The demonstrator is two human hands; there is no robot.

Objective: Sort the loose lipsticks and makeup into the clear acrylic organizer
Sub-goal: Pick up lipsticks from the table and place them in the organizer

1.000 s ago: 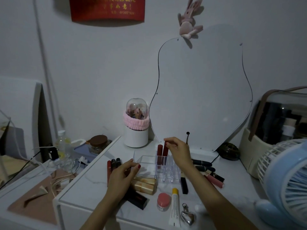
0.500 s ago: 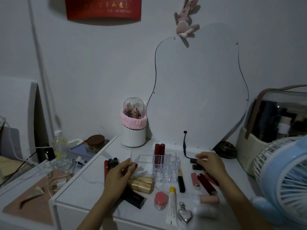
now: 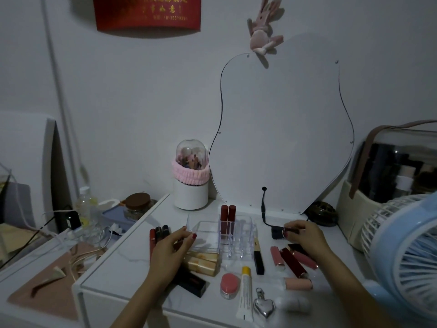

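The clear acrylic organizer (image 3: 238,237) stands mid-table with two dark red lipsticks (image 3: 228,214) upright in its back-left slots. My left hand (image 3: 173,250) rests against its left front corner, fingers curled on the rim. My right hand (image 3: 303,235), to the organizer's right, pinches a dark red lipstick (image 3: 292,230) just above the table. Loose lipsticks (image 3: 289,258) lie below that hand, a black tube (image 3: 259,258) beside the organizer, gold tubes (image 3: 204,262) in front of it, and dark lip tubes (image 3: 159,233) at its left.
A pink pot (image 3: 229,285), a yellow-capped tube (image 3: 244,292) and a heart keychain (image 3: 263,306) lie near the front edge. A mirror (image 3: 283,129), a domed white holder (image 3: 190,178), a blue fan (image 3: 406,252) and a cosmetics case (image 3: 399,171) ring the table.
My right hand left the two upright lipsticks in the organizer, swung right to the loose pile and closed on a dark red lipstick. My left hand stayed on the organizer.
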